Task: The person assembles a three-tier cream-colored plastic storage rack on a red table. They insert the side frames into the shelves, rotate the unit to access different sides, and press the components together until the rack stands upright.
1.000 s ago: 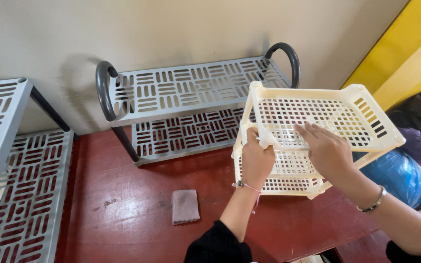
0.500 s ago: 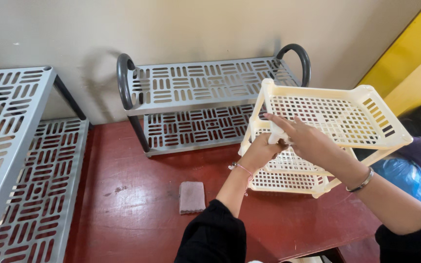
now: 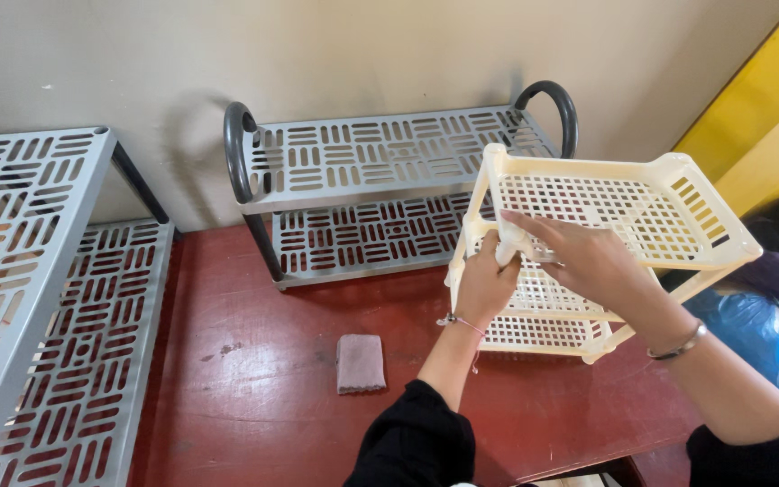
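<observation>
A cream plastic rack (image 3: pixel 669 203) with perforated tiers stands tilted on the red table (image 3: pixel 227 361), at its right side. My left hand (image 3: pixel 484 287) is closed around the rack's near left corner post, below the top tier. Reaching across the top tier's front rim, my right hand (image 3: pixel 588 257) has its fingertips at that same post, just above my left hand. A bracelet sits on each wrist.
A grey two-tier slotted rack (image 3: pixel 389 153) with dark curved handles stands against the wall behind. A taller grey slotted rack (image 3: pixel 20 271) fills the left side. A small grey cloth (image 3: pixel 360 362) lies on the table. A blue bag (image 3: pixel 759 338) sits at the right, below a yellow panel (image 3: pixel 750 117).
My right hand has slid left from the middle of the top tier to the corner post, meeting my left hand. The view has shifted, so both grey racks sit further right.
</observation>
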